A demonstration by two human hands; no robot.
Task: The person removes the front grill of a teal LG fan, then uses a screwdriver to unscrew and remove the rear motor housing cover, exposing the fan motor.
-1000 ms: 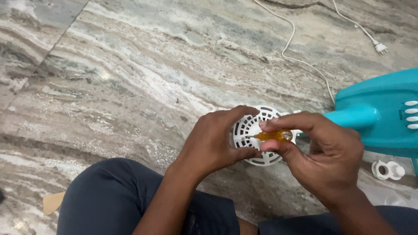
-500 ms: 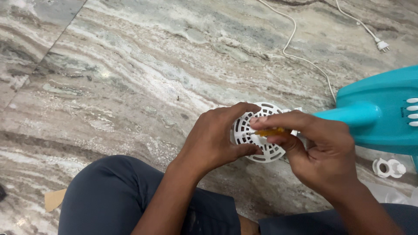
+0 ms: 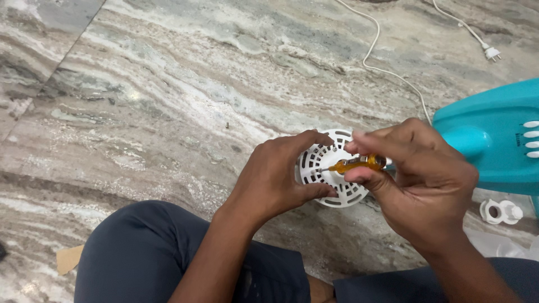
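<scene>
In the head view, the left hand (image 3: 275,179) grips a white slotted grille (image 3: 331,168), a round plastic disc with curved vents; its thumb lies over the top rim and its fingers (image 3: 320,192) curl under the lower edge, so the hand is clenched on the disc. The grille is held above the marble floor (image 3: 168,101), between the two hands and just in front of the person's knees, which are in dark trousers (image 3: 151,252). The right hand (image 3: 426,179) pinches a small screwdriver (image 3: 353,164) with an amber handle between thumb and forefinger, the fingers closed firmly round the handle. The tool lies almost level, with its thin metal tip pointing left and touching the grille near the hub. Just behind the right hand stands a turquoise fan body (image 3: 494,140), its neck partly hidden by the knuckles, with a row of white buttons (image 3: 530,140) at the frame's right edge. A white cord (image 3: 373,50) runs across the floor from the fan's back to a plug (image 3: 492,54) at the top right. A white plastic cap (image 3: 501,211) lies on the floor below the fan, near a bit of clear plastic wrap. A tiny dark screw (image 3: 227,125) lies alone on the marble, well apart from the hands, and a scrap of cardboard (image 3: 70,259) shows beside the left knee.
</scene>
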